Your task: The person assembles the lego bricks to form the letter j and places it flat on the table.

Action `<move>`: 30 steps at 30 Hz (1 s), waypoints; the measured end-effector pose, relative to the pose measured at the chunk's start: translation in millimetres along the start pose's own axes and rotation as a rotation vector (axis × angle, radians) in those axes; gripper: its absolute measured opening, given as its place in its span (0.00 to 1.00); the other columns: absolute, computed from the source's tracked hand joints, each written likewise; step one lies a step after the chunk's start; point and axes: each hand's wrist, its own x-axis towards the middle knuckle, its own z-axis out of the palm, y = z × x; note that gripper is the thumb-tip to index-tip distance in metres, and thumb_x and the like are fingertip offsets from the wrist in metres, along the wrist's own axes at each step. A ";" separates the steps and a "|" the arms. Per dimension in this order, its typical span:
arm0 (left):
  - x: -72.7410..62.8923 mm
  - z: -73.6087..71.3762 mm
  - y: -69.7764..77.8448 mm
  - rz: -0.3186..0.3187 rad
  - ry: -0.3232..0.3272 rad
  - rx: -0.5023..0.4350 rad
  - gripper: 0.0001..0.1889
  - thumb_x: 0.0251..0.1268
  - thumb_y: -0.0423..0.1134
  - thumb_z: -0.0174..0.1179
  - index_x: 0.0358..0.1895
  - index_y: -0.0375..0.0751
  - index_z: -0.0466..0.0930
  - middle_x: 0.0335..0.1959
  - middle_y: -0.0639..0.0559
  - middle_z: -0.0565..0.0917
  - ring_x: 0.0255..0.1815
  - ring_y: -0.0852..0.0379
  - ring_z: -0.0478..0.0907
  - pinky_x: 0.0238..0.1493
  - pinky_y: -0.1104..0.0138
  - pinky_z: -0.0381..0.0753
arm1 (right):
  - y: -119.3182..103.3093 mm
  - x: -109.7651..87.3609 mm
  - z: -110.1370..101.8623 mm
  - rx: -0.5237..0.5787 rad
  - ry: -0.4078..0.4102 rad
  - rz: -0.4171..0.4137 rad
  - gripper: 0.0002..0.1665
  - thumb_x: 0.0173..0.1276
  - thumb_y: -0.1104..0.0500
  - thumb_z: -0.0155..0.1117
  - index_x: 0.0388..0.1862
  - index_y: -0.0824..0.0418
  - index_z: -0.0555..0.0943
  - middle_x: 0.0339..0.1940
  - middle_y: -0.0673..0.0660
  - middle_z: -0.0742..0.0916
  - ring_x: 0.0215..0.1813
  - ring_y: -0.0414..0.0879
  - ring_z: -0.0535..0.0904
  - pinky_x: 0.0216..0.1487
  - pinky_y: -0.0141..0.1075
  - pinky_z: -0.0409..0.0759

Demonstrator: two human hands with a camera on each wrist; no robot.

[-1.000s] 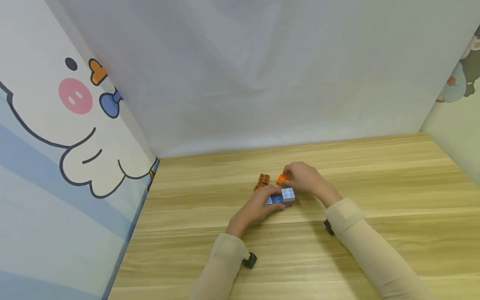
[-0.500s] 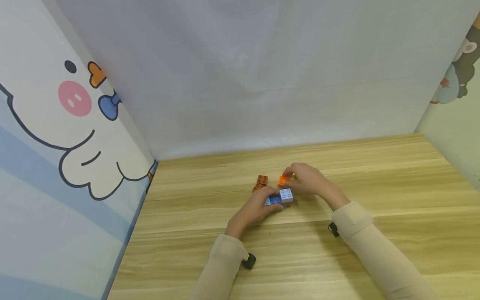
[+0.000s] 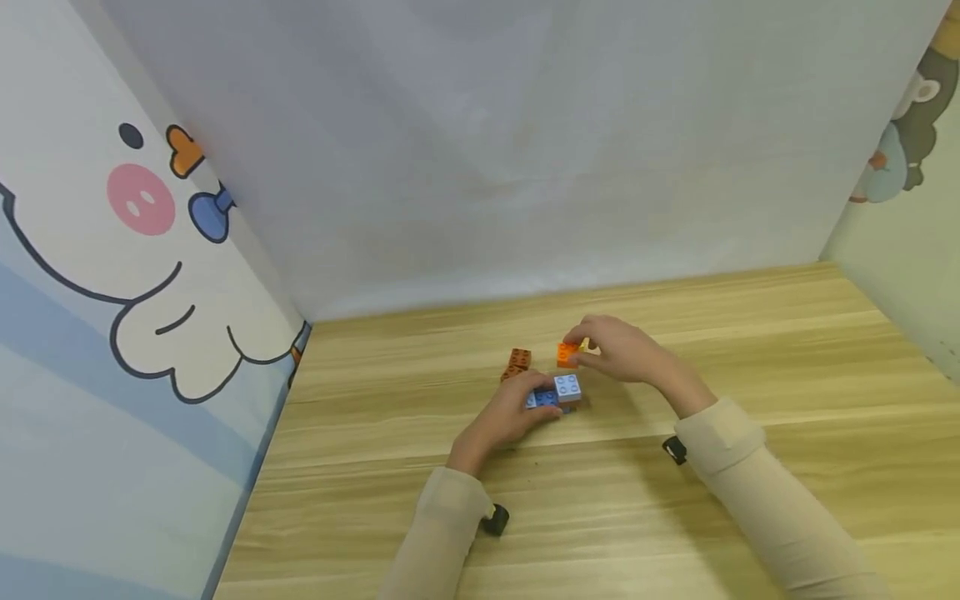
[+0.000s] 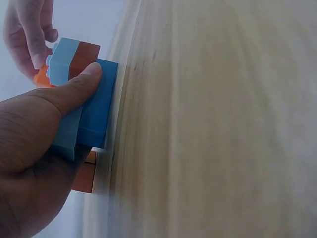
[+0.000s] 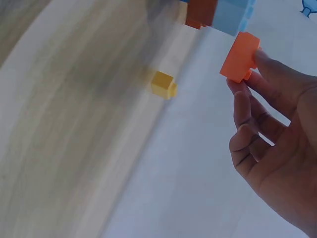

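Observation:
My left hand (image 3: pixel 504 417) grips a built stack of bricks, thumb on the near side and fingers behind. In the stack are a darker blue brick (image 4: pixel 101 106) at the base, a light blue brick (image 3: pixel 567 389) raised at its right end, and a brown brick (image 4: pixel 85 57) under that one. My right hand (image 3: pixel 621 350) pinches an orange brick (image 5: pixel 240 57) between thumb and fingertips, just behind and above the stack. The orange brick looks held off the table, its studs towards my palm in the right wrist view. My left fingers hide part of the stack.
Two loose brown bricks (image 3: pixel 521 357) lie on the table behind my left hand. A small yellow brick (image 5: pixel 162 85) stands near my right hand, mostly hidden in the head view. A pale wall (image 3: pixel 525 167) closes off the back of the wooden table (image 3: pixel 750 375).
My right hand has shifted slightly right and up with the orange brick, which shows more fully now. My left hand keeps its hold on the stack. The head view has drifted a little.

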 end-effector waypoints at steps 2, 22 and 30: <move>-0.2 -0.3 -0.3 0.001 0.003 -0.006 0.21 0.70 0.45 0.66 0.61 0.39 0.79 0.60 0.45 0.84 0.61 0.51 0.80 0.65 0.56 0.79 | -1.8 -0.8 -3.0 0.008 -0.011 -0.012 0.17 0.73 0.57 0.66 0.57 0.64 0.84 0.52 0.61 0.88 0.51 0.56 0.84 0.53 0.51 0.83; -0.4 0.5 -2.9 -0.027 -0.010 -0.061 0.20 0.71 0.45 0.65 0.61 0.42 0.80 0.60 0.48 0.83 0.58 0.54 0.79 0.63 0.60 0.79 | -11.2 -10.6 -3.5 0.071 -0.134 -0.114 0.15 0.74 0.61 0.64 0.56 0.62 0.85 0.53 0.59 0.87 0.51 0.54 0.84 0.55 0.51 0.83; 1.1 1.1 -2.0 -0.044 -0.012 -0.058 0.18 0.70 0.45 0.65 0.59 0.43 0.80 0.58 0.49 0.83 0.56 0.55 0.79 0.62 0.60 0.78 | -10.3 -13.5 -5.1 0.077 -0.146 -0.105 0.15 0.73 0.60 0.66 0.56 0.61 0.86 0.52 0.59 0.87 0.49 0.51 0.83 0.53 0.49 0.84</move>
